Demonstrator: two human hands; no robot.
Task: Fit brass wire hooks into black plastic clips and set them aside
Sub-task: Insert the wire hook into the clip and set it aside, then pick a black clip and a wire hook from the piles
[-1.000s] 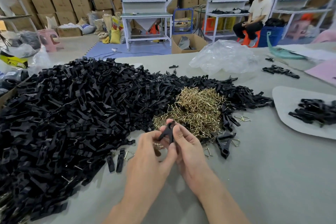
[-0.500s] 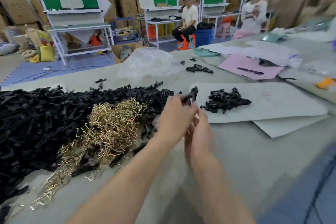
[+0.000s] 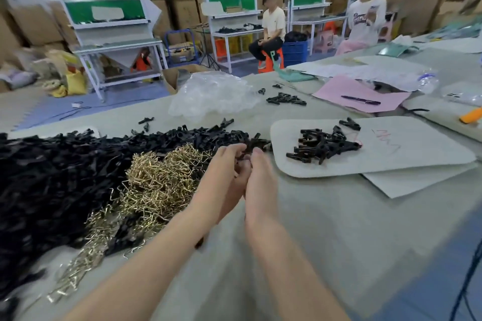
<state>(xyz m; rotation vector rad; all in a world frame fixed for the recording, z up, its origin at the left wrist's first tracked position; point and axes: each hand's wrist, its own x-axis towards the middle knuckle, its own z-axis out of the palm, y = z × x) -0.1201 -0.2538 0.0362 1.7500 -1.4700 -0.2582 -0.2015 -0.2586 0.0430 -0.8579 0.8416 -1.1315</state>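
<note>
Black shows between my left hand [image 3: 224,177] and right hand [image 3: 259,180], too blurred to identify. Both hands touch, fingers curled inward, and I cannot tell whether either grips anything. One heap of brass hooks [image 3: 156,180] lies just left, bordered by one large heap of black clips [image 3: 52,172], whose near edge my left hand hides. To the right, one white mat [image 3: 417,148] carries one small clip pile [image 3: 320,143], uncountable. Beyond lie one clear bag [image 3: 214,96] and one pen [image 3: 361,100].

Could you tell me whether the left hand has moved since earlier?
Yes: the left hand drew back from the edge of the white board toward the brass hooks.
</note>
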